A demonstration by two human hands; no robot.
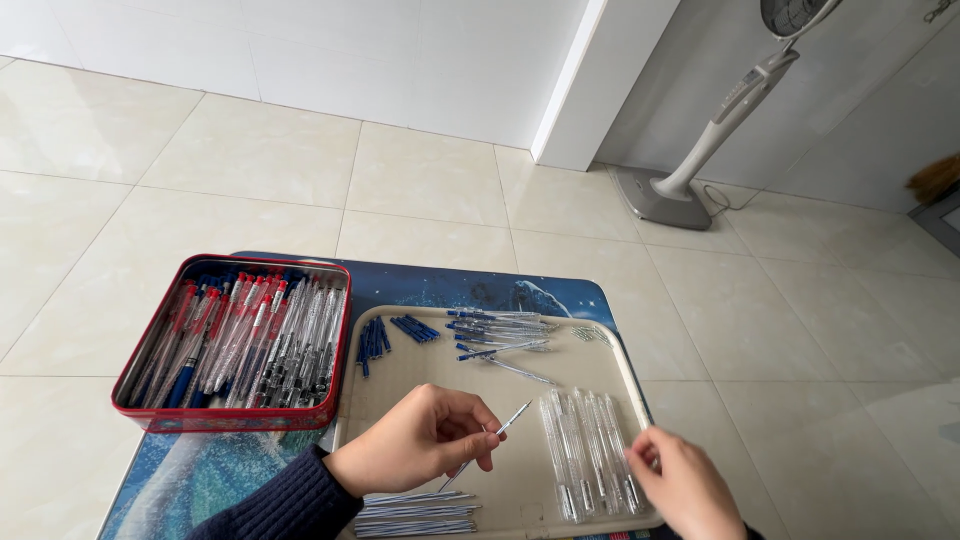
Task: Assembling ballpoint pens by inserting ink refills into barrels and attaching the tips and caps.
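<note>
Roughly midway, judging by the piles: left hand (415,440), lower centre, pinched a pen refill (487,444) between its closed fingers. Right hand (683,487), lower right, blurred, touched the row of clear barrels (590,450); grip unclear. Beige tray (400,395) on the counter held blue caps (385,335), more refills (415,512) and loose part-pens (500,335). Red tin (232,418), left, was full of pens.
</note>
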